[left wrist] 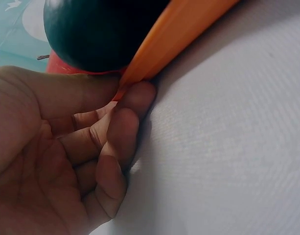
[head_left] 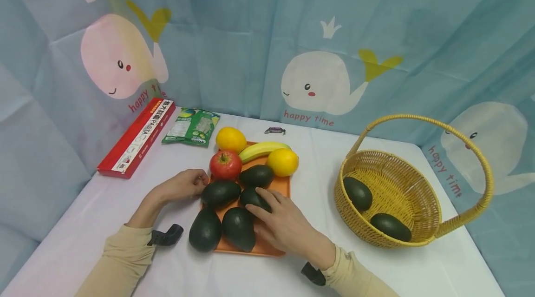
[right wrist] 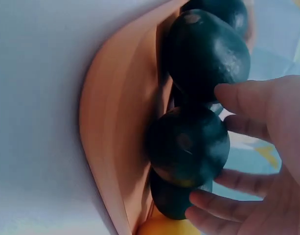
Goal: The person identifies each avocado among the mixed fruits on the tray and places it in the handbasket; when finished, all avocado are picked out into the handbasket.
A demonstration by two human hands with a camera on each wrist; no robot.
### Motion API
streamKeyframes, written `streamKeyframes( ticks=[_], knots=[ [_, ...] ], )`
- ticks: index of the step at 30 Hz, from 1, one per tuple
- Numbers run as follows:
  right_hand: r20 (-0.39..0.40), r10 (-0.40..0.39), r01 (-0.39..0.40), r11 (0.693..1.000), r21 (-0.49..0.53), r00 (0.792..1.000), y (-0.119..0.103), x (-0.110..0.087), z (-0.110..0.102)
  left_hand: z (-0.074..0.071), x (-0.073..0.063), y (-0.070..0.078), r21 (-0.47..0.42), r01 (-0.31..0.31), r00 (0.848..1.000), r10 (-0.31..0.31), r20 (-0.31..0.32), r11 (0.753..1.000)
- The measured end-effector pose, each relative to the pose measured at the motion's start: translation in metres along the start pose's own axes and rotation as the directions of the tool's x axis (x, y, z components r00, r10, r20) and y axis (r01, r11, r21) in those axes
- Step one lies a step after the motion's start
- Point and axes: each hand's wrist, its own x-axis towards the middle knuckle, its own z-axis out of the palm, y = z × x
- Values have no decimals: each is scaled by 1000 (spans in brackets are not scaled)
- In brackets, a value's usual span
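Observation:
The left hand (head_left: 184, 185) pinches the left edge of an orange tray (head_left: 271, 247) between thumb and fingers; the left wrist view shows the tray's rim (left wrist: 154, 44) in that pinch. Over the tray, the right hand (head_left: 284, 222) reaches with spread fingers, its fingertips at a dark green avocado (head_left: 252, 198). In the right wrist view the fingers lie along the side of this avocado (right wrist: 189, 147), and the thumb tip is at a neighbouring one (right wrist: 208, 54). More avocados (head_left: 220, 194) lie around it on the tray, one (head_left: 205, 230) overhanging the left edge.
A red apple (head_left: 225, 165), a banana (head_left: 263, 149) and two yellow fruits (head_left: 283, 162) sit at the tray's far end. Right of it stands a wicker basket (head_left: 386, 241) with two avocados inside. Behind lie a red pasta box (head_left: 138, 139), a green packet (head_left: 192, 126) and a wrapped candy (head_left: 275, 130).

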Motion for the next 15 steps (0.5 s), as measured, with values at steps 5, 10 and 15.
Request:
streamKeyframes(
  ticks=[5, 10, 15],
  knots=[
    [-112, 41, -39, 999, 21, 993, 1, 5, 1, -2, -1, 0, 5, -11, 1000, 11, -10, 1000],
    [-116, 78, -78, 997, 2, 990, 4, 9, 3, -2, -2, 1, 1, -1, 1000, 1, -4, 1000],
    [-79, 100, -100, 995, -1, 992, 6, 6, 2, 0, -2, 3, -1, -3, 1000, 3, 1, 1000]
  ],
)
